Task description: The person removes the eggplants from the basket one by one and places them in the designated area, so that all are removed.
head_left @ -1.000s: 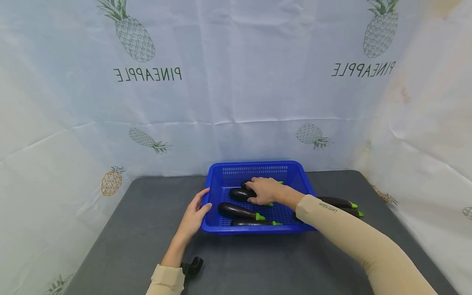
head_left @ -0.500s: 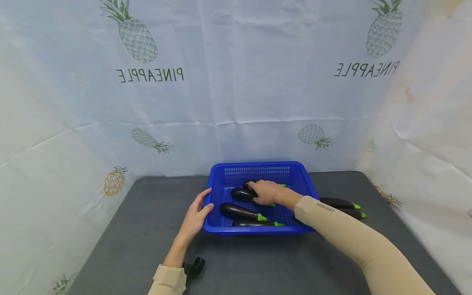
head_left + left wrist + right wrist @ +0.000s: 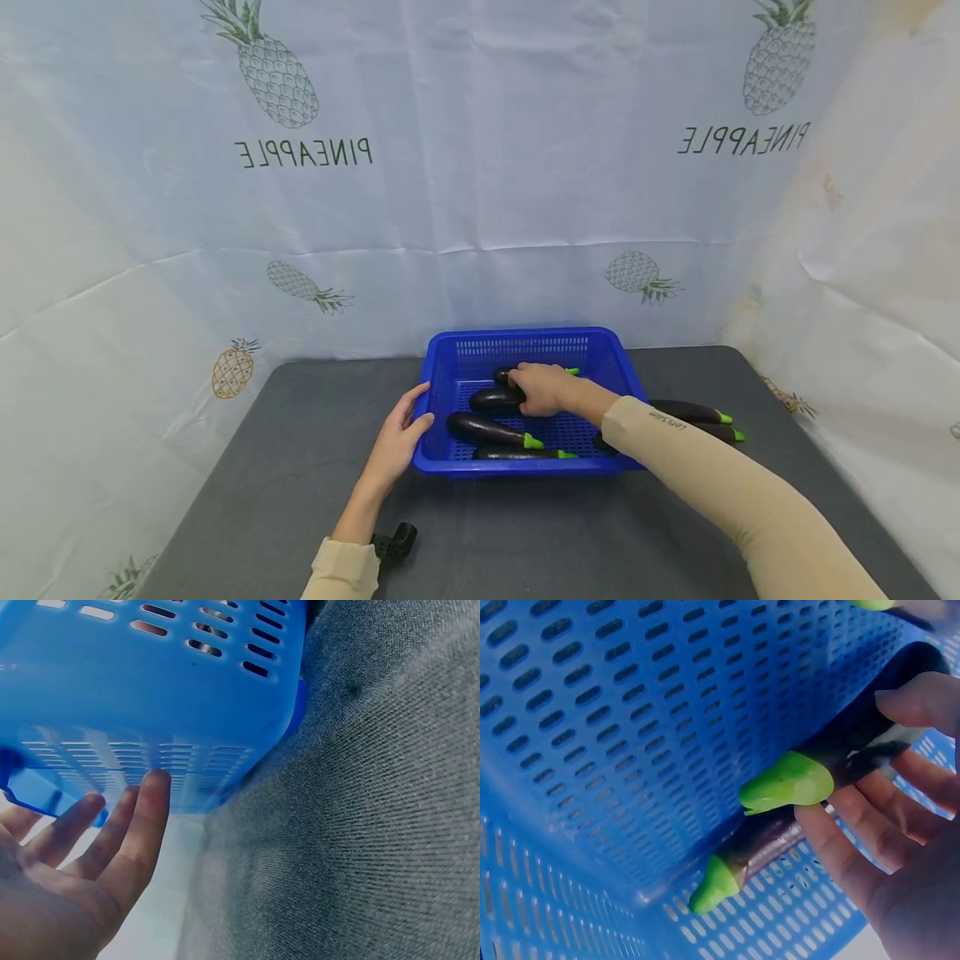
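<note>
A blue slotted plastic basket (image 3: 517, 467) stands on the dark table with several eggplants in it. My right hand (image 3: 547, 389) reaches inside and grips a glossy eggplant (image 3: 492, 402) in the middle. In the right wrist view its green cap (image 3: 791, 780) points away from the palm, thumb on one side and fingers under the other. Another eggplant (image 3: 769, 844) lies close beside it, against the far wall. My left hand (image 3: 392, 440) rests at the basket's left side, its fingers (image 3: 142, 836) extended along the outer wall and the thumb near the rim.
Two eggplants lie in the front of the basket, one long (image 3: 487, 429) and one (image 3: 512, 453) at the near wall. A dark end (image 3: 602, 442) shows beside my right sleeve. More eggplants (image 3: 686, 411) lie on the table right of the basket. A printed cloth hangs behind.
My right hand has shifted slightly, and the gripped eggplant's green cap, seen earlier, is now hidden behind the hand. My left hand stays at the basket's side.
</note>
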`<control>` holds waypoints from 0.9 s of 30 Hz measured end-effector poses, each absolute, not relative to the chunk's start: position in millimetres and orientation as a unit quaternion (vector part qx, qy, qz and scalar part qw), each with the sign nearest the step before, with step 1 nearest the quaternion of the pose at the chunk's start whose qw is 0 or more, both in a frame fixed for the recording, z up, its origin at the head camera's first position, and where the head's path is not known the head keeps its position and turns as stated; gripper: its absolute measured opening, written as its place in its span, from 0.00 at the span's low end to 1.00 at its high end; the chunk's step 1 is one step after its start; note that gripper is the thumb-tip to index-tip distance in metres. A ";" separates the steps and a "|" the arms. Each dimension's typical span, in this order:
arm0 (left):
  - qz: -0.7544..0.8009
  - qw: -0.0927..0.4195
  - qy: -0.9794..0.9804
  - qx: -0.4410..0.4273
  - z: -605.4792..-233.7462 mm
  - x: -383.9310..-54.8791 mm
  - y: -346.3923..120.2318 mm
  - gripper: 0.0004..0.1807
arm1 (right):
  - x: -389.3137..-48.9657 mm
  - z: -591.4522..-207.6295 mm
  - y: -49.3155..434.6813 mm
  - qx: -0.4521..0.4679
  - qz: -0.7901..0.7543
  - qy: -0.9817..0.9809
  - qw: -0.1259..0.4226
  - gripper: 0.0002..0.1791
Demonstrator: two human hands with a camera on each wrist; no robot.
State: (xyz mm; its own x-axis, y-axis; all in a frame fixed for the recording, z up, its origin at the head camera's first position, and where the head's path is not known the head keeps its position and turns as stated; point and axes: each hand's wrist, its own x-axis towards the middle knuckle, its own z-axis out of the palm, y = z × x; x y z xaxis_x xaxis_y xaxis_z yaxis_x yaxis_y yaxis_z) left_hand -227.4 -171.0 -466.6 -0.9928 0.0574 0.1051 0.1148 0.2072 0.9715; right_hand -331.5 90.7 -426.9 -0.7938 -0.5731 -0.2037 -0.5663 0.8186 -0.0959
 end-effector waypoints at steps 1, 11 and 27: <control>-0.627 0.023 -0.777 -0.056 -466.6 -227.2 -170.9 0.27 | -330.9 -425.4 91.7 -0.302 -0.013 0.947 0.109 0.21; -0.624 0.027 -0.779 -0.051 -467.1 -227.4 -171.4 0.27 | -325.8 -408.3 98.5 -0.317 0.004 0.944 0.088 0.19; -0.626 0.024 -0.776 -0.068 -468.5 -229.6 -173.2 0.26 | -304.1 -371.0 111.8 -0.345 -0.008 0.937 0.052 0.19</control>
State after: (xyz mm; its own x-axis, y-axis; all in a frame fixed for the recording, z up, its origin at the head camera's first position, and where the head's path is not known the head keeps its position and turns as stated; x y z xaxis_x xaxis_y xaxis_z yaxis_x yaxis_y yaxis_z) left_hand -229.6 -173.2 -468.5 -0.9897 0.0753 0.1220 0.1352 0.2070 0.9690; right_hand -304.1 111.8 -371.0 -0.7558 -0.6483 -0.0922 -0.6465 0.7611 -0.0519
